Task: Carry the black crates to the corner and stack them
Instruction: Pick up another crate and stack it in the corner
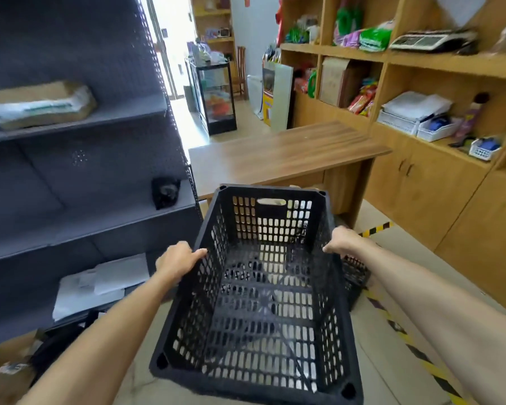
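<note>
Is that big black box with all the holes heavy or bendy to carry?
Probably light: the black slotted plastic crate is empty and mostly holes. It looks stiff, keeping its shape while the left hand and right hand grip only its side rims. Likely not slippery.

pale tiled floor (371, 375) with hazard striping

yellow-black tape (415, 350) running past the right-hand fingertips (329, 249); second black crate (355, 276) resting just beyond them, wooden desk (278, 153) standing farther ahead.

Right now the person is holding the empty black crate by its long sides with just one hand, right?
Not quite. The head view shows both hands on the black crate: the left hand grips the left long rim and the right hand the right one. It is empty, as you said.
</note>
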A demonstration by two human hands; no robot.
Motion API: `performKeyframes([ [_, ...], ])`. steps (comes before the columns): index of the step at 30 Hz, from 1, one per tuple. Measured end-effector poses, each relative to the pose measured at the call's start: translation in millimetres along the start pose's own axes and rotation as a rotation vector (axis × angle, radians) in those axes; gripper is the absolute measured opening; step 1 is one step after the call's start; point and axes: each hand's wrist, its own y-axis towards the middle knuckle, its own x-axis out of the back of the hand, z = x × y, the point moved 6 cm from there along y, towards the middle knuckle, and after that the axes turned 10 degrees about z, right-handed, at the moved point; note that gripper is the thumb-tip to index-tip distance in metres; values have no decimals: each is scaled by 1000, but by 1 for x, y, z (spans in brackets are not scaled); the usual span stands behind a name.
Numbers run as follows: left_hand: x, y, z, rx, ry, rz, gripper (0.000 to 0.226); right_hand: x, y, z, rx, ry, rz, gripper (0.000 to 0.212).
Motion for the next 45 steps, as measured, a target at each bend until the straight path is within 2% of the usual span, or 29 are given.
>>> performKeyframes([
  [3, 28, -6, -19, -49, 0, -81, 53, 27, -13, 1, 15, -39, -58, 38],
  [8, 64, -12, -60, -106, 3, -172, 63, 65, -34, -15, 29, 71, -94, 28],
  [11, 67, -12, -88, -154, 2, -188, 62, 78, -43, -31, 6, 57, -118, 25],
  [14, 57, -8, -119, -167, -20, -135, 61, 81, -35, -60, 10, 111, -107, 56],
  [16, 44, 3, -144, -170, -8, -97, 60, 83, -28, -89, -18, 135, -108, 50],
  [18, 28, 15, -175, -176, 25, -51, 58, 83, -20, -124, -65, 189, -86, 30],
  [19, 20, 18, -194, -193, 42, -31, 58, 81, -15, -144, -90, 229, -68, 29],
  [21, 2, 22, -239, -228, 75, 3, 56, 75, -3, -188, -142, 304, -1, 46],
  [22, -8, 22, -262, -246, 96, 22, 55, 74, 1, -210, -164, 320, 22, 47],
  [24, -31, 20, -307, -268, 168, 58, 55, 75, 5, -253, -199, 363, 36, 33],
  [27, -62, 14, -379, -331, 205, 82, 53, 87, 12, -318, -243, 419, 25, 27],
  [31, -115, -13, -476, -451, 206, 264, 35, 101, 2, -400, -334, 456, -8, 19],
  [33, -139, -20, -517, -506, 242, 308, 39, 108, -12, -440, -400, 453, -48, 23],
  [36, -176, -12, -573, -595, 354, 279, 53, 110, -36, -496, -504, 456, -89, 34],
  [45, -296, -38, -748, -850, 598, 454, 61, 82, -95, -623, -735, 803, -223, 28],
])
